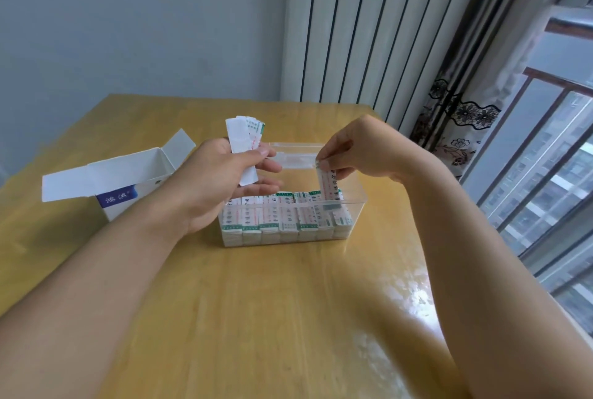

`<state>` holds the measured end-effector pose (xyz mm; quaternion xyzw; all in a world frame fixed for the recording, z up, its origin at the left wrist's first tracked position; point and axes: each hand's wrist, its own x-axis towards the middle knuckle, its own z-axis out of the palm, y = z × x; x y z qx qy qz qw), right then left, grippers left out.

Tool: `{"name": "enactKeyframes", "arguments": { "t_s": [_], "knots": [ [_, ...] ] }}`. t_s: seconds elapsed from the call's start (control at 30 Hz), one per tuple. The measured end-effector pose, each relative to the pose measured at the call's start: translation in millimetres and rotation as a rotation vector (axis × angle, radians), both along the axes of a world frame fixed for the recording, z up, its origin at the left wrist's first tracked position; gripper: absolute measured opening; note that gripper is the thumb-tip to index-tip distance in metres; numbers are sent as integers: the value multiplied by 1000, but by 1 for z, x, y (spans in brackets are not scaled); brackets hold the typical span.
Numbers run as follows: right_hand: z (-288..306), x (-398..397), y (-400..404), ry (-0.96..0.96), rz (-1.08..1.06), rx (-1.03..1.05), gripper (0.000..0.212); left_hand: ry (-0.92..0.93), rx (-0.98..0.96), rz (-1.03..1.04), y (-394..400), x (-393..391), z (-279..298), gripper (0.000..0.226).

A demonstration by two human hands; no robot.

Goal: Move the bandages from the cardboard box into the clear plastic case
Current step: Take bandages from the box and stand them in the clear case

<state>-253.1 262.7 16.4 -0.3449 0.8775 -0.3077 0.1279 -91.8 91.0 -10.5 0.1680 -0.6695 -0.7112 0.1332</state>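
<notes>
head view: on a wooden table [256, 302], the left hand [221, 180] held a fanned stack of bandages [244, 138], thumb clamped over them, above the clear plastic case [349, 206]. the right hand [349, 151] pinched a single bandage [329, 193] upright over the case's right end. rows of packed bandages [272, 222] filled the case. the open cardboard box [125, 180] sat to the left.
</notes>
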Motion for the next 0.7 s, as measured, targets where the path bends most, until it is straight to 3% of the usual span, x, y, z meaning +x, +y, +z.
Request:
{"name": "enactKeyframes", "arguments": {
  "t_s": [0.5,0.7],
  "knots": [
    [-2,6,-8,-46,119,187,12,-10,-16,-9,1,1,3,19],
    [-3,11,-14,162,139,315,13,-7,-10,-18,0,0,2,22]
  ]
}}
